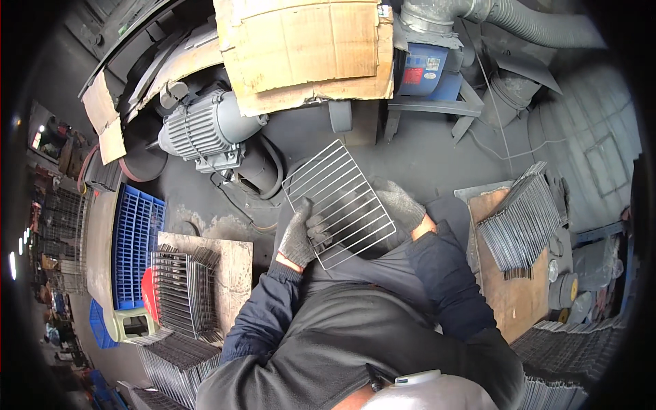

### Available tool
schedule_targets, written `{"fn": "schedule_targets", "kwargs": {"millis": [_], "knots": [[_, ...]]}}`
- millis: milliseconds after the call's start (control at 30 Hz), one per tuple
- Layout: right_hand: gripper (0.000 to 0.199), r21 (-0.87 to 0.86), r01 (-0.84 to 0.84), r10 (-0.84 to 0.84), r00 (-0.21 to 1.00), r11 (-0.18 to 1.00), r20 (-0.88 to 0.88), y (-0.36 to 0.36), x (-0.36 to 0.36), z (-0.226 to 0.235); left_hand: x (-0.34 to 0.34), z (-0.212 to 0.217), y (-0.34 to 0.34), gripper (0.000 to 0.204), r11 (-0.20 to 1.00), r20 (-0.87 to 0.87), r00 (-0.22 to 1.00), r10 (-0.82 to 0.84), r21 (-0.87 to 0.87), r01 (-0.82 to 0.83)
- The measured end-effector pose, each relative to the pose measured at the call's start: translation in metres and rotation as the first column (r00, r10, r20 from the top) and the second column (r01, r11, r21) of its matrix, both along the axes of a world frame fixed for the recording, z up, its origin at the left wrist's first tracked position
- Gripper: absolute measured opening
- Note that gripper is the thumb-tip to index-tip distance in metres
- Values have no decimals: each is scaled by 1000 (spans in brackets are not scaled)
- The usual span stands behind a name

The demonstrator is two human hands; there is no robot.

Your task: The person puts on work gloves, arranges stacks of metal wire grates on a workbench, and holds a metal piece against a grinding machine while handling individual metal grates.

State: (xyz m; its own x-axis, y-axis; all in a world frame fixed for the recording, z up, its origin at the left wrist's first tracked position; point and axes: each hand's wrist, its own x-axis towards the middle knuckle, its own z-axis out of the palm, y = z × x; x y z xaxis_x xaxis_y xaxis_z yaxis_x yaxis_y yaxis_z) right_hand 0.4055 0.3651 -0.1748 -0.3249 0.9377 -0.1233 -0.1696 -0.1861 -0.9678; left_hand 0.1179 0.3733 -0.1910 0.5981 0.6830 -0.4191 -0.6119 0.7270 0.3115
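A rectangular metal wire rack (pixel 339 203) with parallel bars is held tilted above my lap. My left hand (pixel 305 234), in a grey knitted glove, closes on its lower left edge. On the far right side, my gloved right hand (pixel 398 206) grips the rack's edge; some of its fingers are hidden behind the bars. Nearest to my right arm is a stack of similar wire racks (pixel 523 222) on a wooden board (pixel 495 287). To my left, another stack of dark wire racks (pixel 183 292) stands on a board (pixel 234 273).
Ahead at the left sits a grey electric motor (pixel 205 128) with a cable. Cardboard sheets (pixel 307 55) cover a machine straight ahead. A blue machine (pixel 422 72) with a ribbed hose (pixel 540 26) is at the far right. A blue plastic crate (pixel 137 242) stands left; more racks (pixel 577 359) lie lower right.
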Motion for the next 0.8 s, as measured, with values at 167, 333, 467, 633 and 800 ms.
{"fn": "schedule_targets", "kwargs": {"millis": [167,333,467,633,800], "knots": [[36,461,14,-134,964,887,229,9,10,-17,-5,13,10,25,996,-132,987,87,26,-85],[62,14,116,-116,981,993,154,5,-1,-5,-25,-1,17,34,990,-75,987,143,31,-141],[55,-100,226,-187,935,969,303,6,1,-10,-26,6,12,45,979,-78,978,193,-48,-197],[44,-305,383,-249,883,872,398,22,-2,-43,-40,10,14,42,991,23,990,137,-3,-137],[46,210,-64,-159,455,976,876,23,3,-73,-39,25,16,39,973,-197,954,226,-7,-232]]}}
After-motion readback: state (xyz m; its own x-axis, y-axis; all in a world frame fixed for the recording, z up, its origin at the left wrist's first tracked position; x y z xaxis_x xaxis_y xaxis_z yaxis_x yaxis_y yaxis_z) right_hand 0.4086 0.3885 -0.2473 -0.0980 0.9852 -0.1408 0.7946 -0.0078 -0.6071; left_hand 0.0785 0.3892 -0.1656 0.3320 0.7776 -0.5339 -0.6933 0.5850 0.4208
